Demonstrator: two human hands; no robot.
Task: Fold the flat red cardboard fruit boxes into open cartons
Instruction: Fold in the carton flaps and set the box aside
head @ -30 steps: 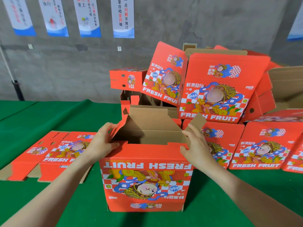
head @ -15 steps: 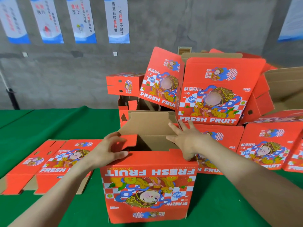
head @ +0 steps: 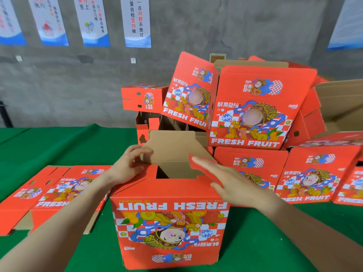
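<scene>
Packing workshop here: bare concrete wall [head: 235, 32], slogan posters [head: 137, 22] hanging, green-covered table [head: 59, 146], red fruit cartons [head: 253, 91] piled at the back.

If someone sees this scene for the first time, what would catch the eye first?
The red carton standing at centre front, print upside down, with the left hand gripping its left flap and the right hand flat on its right flap. Behind it folded cartons are piled; flat boxes lie at left on green cloth.
</scene>
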